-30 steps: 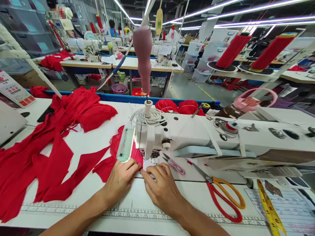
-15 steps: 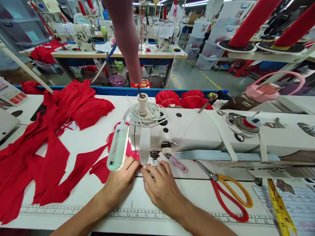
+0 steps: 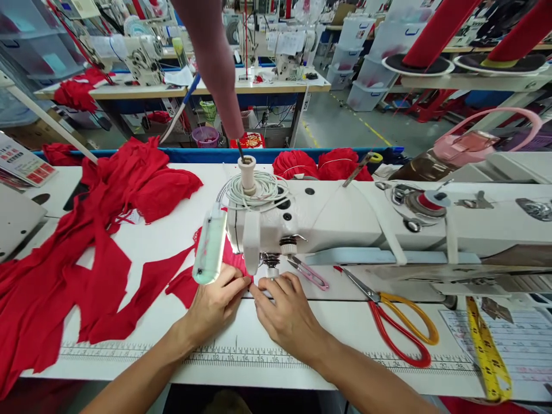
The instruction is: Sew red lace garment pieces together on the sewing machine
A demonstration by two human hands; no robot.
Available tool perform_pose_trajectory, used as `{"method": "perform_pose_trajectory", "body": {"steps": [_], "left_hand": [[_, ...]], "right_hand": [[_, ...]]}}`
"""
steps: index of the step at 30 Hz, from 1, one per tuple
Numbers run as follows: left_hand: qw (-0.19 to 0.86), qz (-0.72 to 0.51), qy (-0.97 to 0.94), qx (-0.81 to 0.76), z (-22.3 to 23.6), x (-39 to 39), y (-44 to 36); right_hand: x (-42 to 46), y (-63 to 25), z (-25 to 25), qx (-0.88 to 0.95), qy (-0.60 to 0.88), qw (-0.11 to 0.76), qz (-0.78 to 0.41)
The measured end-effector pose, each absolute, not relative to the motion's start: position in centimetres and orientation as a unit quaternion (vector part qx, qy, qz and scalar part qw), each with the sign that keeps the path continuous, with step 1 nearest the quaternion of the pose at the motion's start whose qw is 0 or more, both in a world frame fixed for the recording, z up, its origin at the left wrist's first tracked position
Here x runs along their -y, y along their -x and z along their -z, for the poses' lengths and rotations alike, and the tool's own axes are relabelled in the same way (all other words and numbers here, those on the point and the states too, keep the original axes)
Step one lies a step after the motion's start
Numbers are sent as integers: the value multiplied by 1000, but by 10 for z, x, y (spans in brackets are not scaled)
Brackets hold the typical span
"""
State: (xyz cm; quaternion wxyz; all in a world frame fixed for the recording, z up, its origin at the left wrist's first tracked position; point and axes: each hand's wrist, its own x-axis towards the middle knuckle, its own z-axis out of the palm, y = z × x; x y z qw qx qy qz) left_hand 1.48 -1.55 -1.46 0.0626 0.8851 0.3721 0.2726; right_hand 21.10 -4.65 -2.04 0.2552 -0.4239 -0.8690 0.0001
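While the left hand (image 3: 219, 294) and right hand (image 3: 284, 302) meet before the white metal sewing machine (image 3: 345, 213), the flat bright-red fabric piece (image 3: 234, 257) lies partly beneath its head, towards the front edge of the white counter (image 3: 164, 230). The left hand's bent fingers rest on its near corner; the right, half curled, reaches that edge with its fingertips. Whether either pinches the cloth I cannot tell.

Work on this piece seems under way, not finished; any stitching is hidden. A loose heap of red fabric (image 3: 166, 187) covers the counter's left end, how much of it done unclear. Pink-handled snips (image 3: 311, 275) and red-and-orange-handled scissors (image 3: 374, 297) lie unheld.
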Motion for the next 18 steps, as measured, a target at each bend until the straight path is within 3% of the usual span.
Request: {"method": "perform_pose_trajectory", "body": {"steps": [6,9,14,18], "left_hand": [[-74,-226,-910,-339,8,22,-17],[-109,-193,-915,-336,6,27,-15],[-40,-189,-921,-337,8,31,-5],[3,-215,-911,-353,18,34,2]], "right_hand": [[44,-218,22,835,453,311,-43],[41,-220,20,845,454,278,-48],[32,-222,13,892,405,200,-28],[26,-222,13,905,377,199,0]]}}
